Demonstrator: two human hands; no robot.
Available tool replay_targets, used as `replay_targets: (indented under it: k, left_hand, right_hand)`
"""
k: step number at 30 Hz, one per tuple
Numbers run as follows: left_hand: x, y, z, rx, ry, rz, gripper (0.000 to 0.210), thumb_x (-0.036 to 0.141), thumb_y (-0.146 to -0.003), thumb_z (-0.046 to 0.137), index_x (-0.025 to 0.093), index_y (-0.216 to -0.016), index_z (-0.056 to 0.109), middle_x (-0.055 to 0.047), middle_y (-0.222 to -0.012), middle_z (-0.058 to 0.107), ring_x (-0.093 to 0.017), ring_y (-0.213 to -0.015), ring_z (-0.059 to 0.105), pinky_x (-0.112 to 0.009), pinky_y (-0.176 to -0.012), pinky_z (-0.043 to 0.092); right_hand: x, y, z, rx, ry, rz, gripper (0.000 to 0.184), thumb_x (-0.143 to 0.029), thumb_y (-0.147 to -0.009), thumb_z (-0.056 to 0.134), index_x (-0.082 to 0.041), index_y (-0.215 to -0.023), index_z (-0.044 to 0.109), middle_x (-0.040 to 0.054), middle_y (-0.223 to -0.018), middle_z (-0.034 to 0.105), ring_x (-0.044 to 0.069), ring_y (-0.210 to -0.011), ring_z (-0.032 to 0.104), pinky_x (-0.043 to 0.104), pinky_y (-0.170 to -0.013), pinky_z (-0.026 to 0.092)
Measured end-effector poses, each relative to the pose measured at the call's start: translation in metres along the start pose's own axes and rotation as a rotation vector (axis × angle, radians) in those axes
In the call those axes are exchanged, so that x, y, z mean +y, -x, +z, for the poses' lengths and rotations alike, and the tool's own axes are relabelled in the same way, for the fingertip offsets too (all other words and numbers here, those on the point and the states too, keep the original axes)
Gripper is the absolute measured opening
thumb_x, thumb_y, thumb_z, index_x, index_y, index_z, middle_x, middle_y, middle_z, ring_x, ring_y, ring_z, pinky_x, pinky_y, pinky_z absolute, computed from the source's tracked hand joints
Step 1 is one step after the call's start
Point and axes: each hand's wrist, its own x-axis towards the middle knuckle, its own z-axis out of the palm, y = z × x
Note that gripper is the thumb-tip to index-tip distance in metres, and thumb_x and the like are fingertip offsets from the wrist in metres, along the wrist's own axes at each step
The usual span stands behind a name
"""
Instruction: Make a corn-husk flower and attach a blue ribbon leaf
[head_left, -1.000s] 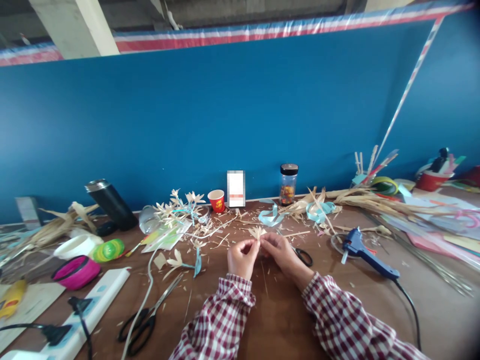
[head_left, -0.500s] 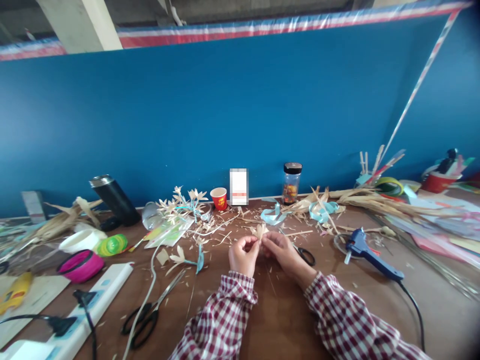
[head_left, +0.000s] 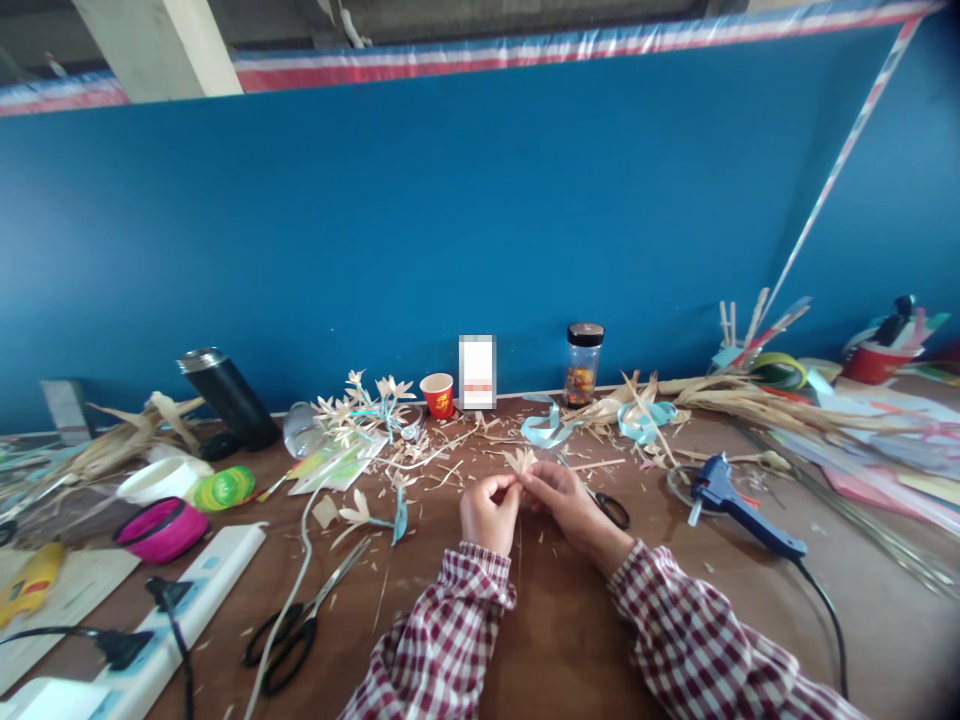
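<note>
Between my fingertips is a small pale flower of dried husk (head_left: 523,460), its petals pointing up. My left hand (head_left: 489,508) pinches it low down from the left. My right hand (head_left: 559,500) is closed on its base from the right, fingertips meeting those of the left. A thin stem or wire seems to hang below. Black-handled scissors (head_left: 611,508) lie just beyond my right hand, partly hidden by it. To the left, a finished-looking husk flower with blue tape (head_left: 375,515) lies on the table, near larger open scissors (head_left: 300,625).
A blue glue gun (head_left: 742,505) with its cord lies at right. A bunch of husk flowers (head_left: 367,405), red paper cup (head_left: 439,397) and lidded jar (head_left: 583,365) stand along the blue partition. A power strip (head_left: 191,610) and a dark flask (head_left: 229,400) are left. Husk scraps litter the table.
The flower's petals have turned slightly between my fingertips and look more spread. My hands stay almost in the same place; the camera view has shifted very slightly.
</note>
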Motion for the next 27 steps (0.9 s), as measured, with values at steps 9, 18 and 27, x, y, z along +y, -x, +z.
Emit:
replay_targets:
  k: [9,18,27]
  left_hand:
    - [0.0034,-0.0018,0.0022,-0.055,0.365,-0.356,0.025,0.036,-0.063,0.069,0.013,-0.074,0.07,-0.005,-0.059,0.066,-0.015,-0.049,0.059,-0.026,-0.046,0.052]
    - [0.0043,-0.0028,0.0025,-0.027,0.295,-0.372,0.018,0.032,-0.06,0.07,0.015,-0.059,0.067,-0.003,-0.046,0.06,-0.012,-0.037,0.052,-0.023,-0.036,0.046]
    - [0.0058,-0.0031,0.0008,-0.032,0.204,-0.332,0.018,0.032,-0.061,0.07,0.014,-0.059,0.069,0.0,-0.041,0.053,-0.008,-0.033,0.043,-0.019,-0.032,0.038]
  right_hand:
    - [0.0027,-0.0004,-0.0006,0.009,-0.052,0.002,0.033,-0.047,-0.069,0.064,-0.015,-0.073,0.057,-0.0024,-0.059,0.051,0.008,-0.052,0.045,0.021,-0.049,0.037]
    - [-0.001,0.001,0.0003,-0.002,-0.028,0.005,0.032,-0.046,-0.068,0.065,-0.015,-0.071,0.058,-0.0023,-0.057,0.053,0.009,-0.051,0.046,0.021,-0.049,0.036]
    - [-0.0029,0.0021,0.0005,-0.004,-0.015,-0.008,0.027,-0.042,-0.069,0.065,-0.015,-0.073,0.059,-0.0021,-0.059,0.053,0.009,-0.054,0.046,0.021,-0.049,0.035]
